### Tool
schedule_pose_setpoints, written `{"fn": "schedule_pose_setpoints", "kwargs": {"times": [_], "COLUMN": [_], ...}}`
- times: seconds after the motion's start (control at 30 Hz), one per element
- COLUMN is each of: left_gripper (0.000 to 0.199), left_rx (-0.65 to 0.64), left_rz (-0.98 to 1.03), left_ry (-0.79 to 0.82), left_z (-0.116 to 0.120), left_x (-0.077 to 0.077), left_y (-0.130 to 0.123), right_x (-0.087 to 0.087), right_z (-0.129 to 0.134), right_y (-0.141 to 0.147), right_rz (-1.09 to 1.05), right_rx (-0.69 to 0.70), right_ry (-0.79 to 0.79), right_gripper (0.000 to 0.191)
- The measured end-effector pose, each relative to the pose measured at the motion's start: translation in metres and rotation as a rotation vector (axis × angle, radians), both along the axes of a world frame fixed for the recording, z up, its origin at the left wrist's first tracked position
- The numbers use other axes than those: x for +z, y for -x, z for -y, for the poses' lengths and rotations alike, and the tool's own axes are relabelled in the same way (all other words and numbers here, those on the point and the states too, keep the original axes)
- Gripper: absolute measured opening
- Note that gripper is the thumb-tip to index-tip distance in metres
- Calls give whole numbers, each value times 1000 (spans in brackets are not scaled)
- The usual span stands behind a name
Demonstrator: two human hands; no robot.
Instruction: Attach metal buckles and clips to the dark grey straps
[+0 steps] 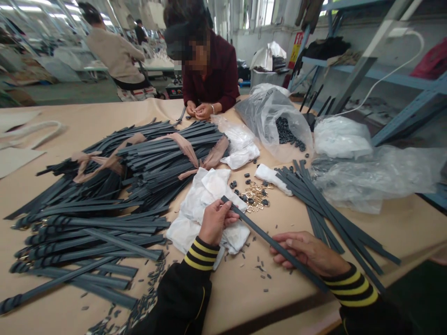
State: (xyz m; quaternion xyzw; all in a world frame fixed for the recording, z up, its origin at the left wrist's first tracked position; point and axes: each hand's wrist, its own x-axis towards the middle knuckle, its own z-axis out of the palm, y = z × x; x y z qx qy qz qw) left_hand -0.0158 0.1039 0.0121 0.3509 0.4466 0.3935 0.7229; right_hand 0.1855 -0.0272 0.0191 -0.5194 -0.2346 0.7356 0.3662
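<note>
One dark grey strap [260, 229] slants across the front middle of the table. Its upper end is pinched between the thumb and fingers of my left hand [217, 220], over a crumpled white cloth [183, 228]. Farther down its length, my right hand [309, 253] holds the same strap, fingers beneath it. Beyond my hands lie gold-coloured metal rings [256, 195] mixed with small dark pieces. To the right, loose straps [324, 209] are fanned out. Bundles of straps [167, 153] tied with pinkish cloth lie at the left, above a stack of straps with buckles [94, 237].
Across the table [401, 218] sits a person [220, 70] in a dark red top, hands at small parts. A plastic bag [258, 116] spills dark loops at the back. Clear wrapping [384, 177] lies right. Small scraps [146, 288] are scattered in front.
</note>
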Motion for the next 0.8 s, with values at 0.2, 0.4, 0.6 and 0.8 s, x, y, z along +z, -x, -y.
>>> {"fn": "schedule_pose_setpoints", "kwargs": {"times": [0.2,0.4,0.6,0.8], "left_gripper": [11,10,18,32], "left_rx": [5,3,-128,-119], "left_rz": [-21,-18,148,202], "left_ry": [-21,-35,-45,-31], "left_z": [-1,-2,1,5], "left_x": [2,2,3,-1], "left_y": [-1,0,3,4], "right_x": [-2,-4,-4,0], "right_z": [1,3,-8,-19], "right_y": [-4,-7,4,25], "right_rz": [-63,-77,16,300], "right_rx": [-17,-12,110,233], "right_ry": [-29,-44,-105,-273], "right_gripper": [27,29,34,29]}}
